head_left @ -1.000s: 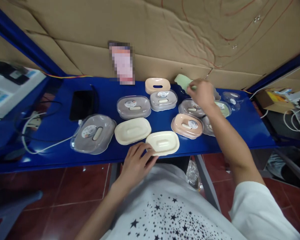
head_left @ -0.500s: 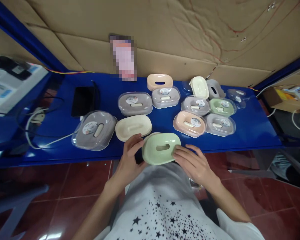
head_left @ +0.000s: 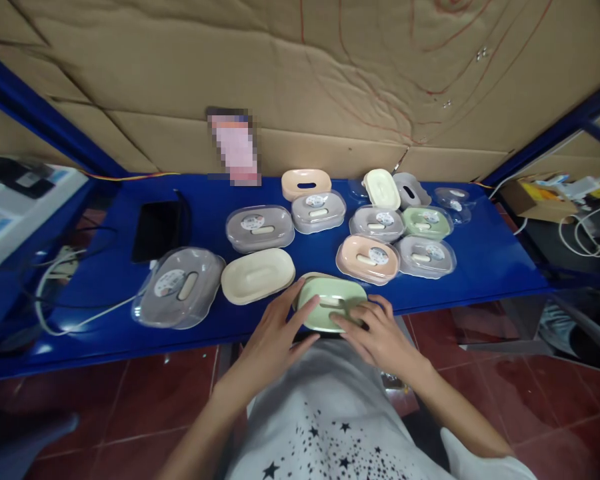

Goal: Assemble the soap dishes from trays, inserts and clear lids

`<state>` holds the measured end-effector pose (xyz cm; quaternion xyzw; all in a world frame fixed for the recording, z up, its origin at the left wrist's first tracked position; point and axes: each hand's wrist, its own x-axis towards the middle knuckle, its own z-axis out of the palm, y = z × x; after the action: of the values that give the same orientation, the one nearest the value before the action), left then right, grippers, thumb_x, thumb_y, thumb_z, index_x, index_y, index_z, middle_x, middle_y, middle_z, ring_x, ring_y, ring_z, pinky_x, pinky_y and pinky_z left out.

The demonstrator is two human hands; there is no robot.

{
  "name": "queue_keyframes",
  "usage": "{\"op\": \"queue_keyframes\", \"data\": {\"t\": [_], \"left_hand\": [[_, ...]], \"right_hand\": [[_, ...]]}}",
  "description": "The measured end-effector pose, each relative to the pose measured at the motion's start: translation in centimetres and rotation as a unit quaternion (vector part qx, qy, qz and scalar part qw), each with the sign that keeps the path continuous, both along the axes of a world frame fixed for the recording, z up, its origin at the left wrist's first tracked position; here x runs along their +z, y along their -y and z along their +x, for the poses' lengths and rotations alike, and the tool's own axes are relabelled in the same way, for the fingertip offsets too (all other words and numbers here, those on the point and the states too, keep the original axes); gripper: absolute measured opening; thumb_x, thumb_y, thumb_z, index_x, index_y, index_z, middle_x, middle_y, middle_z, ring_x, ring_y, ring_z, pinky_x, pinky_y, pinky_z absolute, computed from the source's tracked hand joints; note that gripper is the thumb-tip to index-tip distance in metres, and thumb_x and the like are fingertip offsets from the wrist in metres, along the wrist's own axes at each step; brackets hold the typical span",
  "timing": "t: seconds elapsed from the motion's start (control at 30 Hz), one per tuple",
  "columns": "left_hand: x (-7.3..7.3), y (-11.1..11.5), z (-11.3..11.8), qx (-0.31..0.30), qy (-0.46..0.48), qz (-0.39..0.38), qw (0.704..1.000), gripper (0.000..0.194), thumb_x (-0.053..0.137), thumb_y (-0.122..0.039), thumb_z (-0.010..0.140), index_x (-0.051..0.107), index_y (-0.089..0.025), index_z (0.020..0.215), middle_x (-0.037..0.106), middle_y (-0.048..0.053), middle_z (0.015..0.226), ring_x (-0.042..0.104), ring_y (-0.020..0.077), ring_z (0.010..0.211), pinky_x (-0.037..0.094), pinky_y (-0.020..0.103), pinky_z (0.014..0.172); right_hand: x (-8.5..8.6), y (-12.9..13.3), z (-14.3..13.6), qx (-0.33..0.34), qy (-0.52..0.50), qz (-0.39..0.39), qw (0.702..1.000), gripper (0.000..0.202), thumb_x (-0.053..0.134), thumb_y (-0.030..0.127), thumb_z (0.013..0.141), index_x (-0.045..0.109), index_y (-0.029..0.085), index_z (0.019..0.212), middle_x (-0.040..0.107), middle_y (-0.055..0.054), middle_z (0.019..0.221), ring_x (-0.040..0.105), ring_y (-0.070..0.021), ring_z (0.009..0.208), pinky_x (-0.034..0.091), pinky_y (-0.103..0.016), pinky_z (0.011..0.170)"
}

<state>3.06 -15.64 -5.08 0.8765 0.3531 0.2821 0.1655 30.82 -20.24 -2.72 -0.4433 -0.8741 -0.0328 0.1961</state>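
A light-green oval soap dish with a central slot lies at the table's front edge, before my body. Behind its upper left side shows a thin pale rim of another piece, mostly hidden. My left hand grips the green dish's left end, with one finger reaching over the top and the thumb low at the front. Curled over its right end is my right hand, one fingertip near the slot. Just left of it rests a cream oval dish. A grey soap dish with clear lid stands farther left.
More lidded dishes stand behind: grey ones, a peach one and a green one. A lidless peach piece and a cream piece are at the back. A black phone with cable lies left on the blue table.
The green dish has turned flatter, and my hands have moved further over it, fingers now on its top. The view has tilted and shifted; the other dishes keep their places.
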Motion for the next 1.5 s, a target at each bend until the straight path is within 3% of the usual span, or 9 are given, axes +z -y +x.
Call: {"op": "queue_keyframes", "data": {"t": [0.1, 0.2, 0.4, 0.6, 0.8, 1.0, 1.3, 1.4, 1.5], "left_hand": [[0.4, -0.7, 0.6, -0.013, -0.025, -0.003, 1.000, 0.074, 0.067, -0.034, 0.107, 0.030, -0.032, 0.171, 0.028, 0.019, 0.179, 0.036, 0.0390, 0.164, 0.046, 0.062, 0.125], [0.7, -1.0, 0.7, -0.009, -0.018, -0.016, 1.000, 0.075, 0.067, -0.040, 0.106, 0.028, -0.034, 0.171, 0.033, 0.019, 0.176, 0.038, 0.0390, 0.163, 0.045, 0.063, 0.125], [0.5, -1.0, 0.8, 0.023, 0.027, -0.051, 0.998, 0.080, 0.070, -0.039, 0.105, 0.025, -0.037, 0.171, 0.033, 0.019, 0.176, 0.040, 0.0395, 0.162, 0.046, 0.064, 0.125], [0.1, -1.1, 0.8, 0.065, 0.094, -0.060, 0.992, 0.079, 0.076, -0.032, 0.101, 0.033, -0.037, 0.167, 0.045, 0.016, 0.167, 0.053, 0.0349, 0.153, 0.053, 0.058, 0.122], [-0.9, -0.6, 0.9, 0.077, 0.055, -0.013, 0.995, 0.071, 0.070, -0.034, 0.104, 0.037, -0.038, 0.166, 0.044, 0.014, 0.168, 0.056, 0.0347, 0.150, 0.062, 0.051, 0.113], [-0.8, -0.6, 0.9, 0.052, 0.020, -0.010, 0.998, 0.072, 0.067, -0.046, 0.106, 0.035, -0.033, 0.169, 0.040, 0.015, 0.174, 0.047, 0.0344, 0.158, 0.054, 0.053, 0.121], [-0.4, -0.6, 1.1, 0.043, -0.014, -0.022, 0.999, 0.068, 0.063, -0.047, 0.108, 0.037, -0.029, 0.168, 0.043, 0.017, 0.173, 0.051, 0.0346, 0.156, 0.053, 0.054, 0.122], [-0.6, -0.6, 1.3, 0.053, -0.013, -0.003, 0.998, 0.059, 0.065, -0.044, 0.107, 0.047, -0.029, 0.161, 0.042, 0.016, 0.173, 0.051, 0.0354, 0.156, 0.054, 0.055, 0.121], [-0.5, -0.6, 1.5, 0.070, 0.000, 0.026, 0.997, 0.044, 0.067, -0.039, 0.107, 0.058, -0.026, 0.148, 0.040, 0.017, 0.174, 0.048, 0.0361, 0.157, 0.056, 0.054, 0.119]], "right_hand": [[-0.2, -0.3, 0.2, 0.015, -0.003, -0.056, 0.998, 0.042, 0.055, 0.014, 0.107, 0.061, 0.025, 0.148, 0.068, -0.009, 0.147, 0.053, -0.0262, 0.148, 0.039, -0.053, 0.126], [0.0, -1.0, 0.6, 0.028, -0.016, -0.086, 0.996, 0.043, 0.052, 0.015, 0.108, 0.059, 0.025, 0.149, 0.063, -0.009, 0.157, 0.043, -0.0269, 0.159, 0.039, -0.056, 0.128], [0.4, -2.0, 1.2, 0.057, -0.035, -0.062, 0.996, 0.045, 0.053, 0.018, 0.108, 0.058, 0.025, 0.151, 0.069, -0.008, 0.151, 0.054, -0.0256, 0.150, 0.044, -0.055, 0.125], [0.7, -2.7, 0.6, 0.059, -0.014, -0.043, 0.997, 0.042, 0.049, 0.014, 0.108, 0.060, 0.023, 0.148, 0.068, -0.008, 0.152, 0.052, -0.0260, 0.152, 0.034, -0.056, 0.132], [0.2, -2.5, -0.1, 0.038, 0.022, -0.010, 0.999, 0.038, 0.064, 0.038, 0.109, 0.063, 0.024, 0.144, 0.074, -0.009, 0.142, 0.062, -0.0280, 0.141, 0.040, -0.054, 0.125], [-0.6, -1.2, 0.2, 0.015, -0.025, 0.046, 0.999, 0.049, 0.068, 0.020, 0.106, 0.058, 0.033, 0.152, 0.078, -0.003, 0.137, 0.072, -0.0224, 0.129, 0.048, -0.045, 0.112], [-1.4, -1.8, 1.3, -0.001, -0.013, 0.031, 0.999, 0.042, 0.068, 0.029, 0.106, 0.062, 0.026, 0.148, 0.067, -0.012, 0.153, 0.066, -0.0290, 0.137, 0.054, -0.046, 0.101], [-0.7, -1.8, 1.1, 0.010, 0.000, 0.008, 1.000, 0.041, 0.063, 0.030, 0.109, 0.061, 0.026, 0.150, 0.065, -0.010, 0.156, 0.063, -0.0283, 0.142, 0.053, -0.049, 0.108], [1.5, -2.6, 1.9, 0.052, 0.034, -0.001, 0.998, 0.042, 0.056, 0.038, 0.112, 0.059, 0.024, 0.151, 0.062, -0.011, 0.159, 0.061, -0.0269, 0.143, 0.052, -0.048, 0.110]]}}
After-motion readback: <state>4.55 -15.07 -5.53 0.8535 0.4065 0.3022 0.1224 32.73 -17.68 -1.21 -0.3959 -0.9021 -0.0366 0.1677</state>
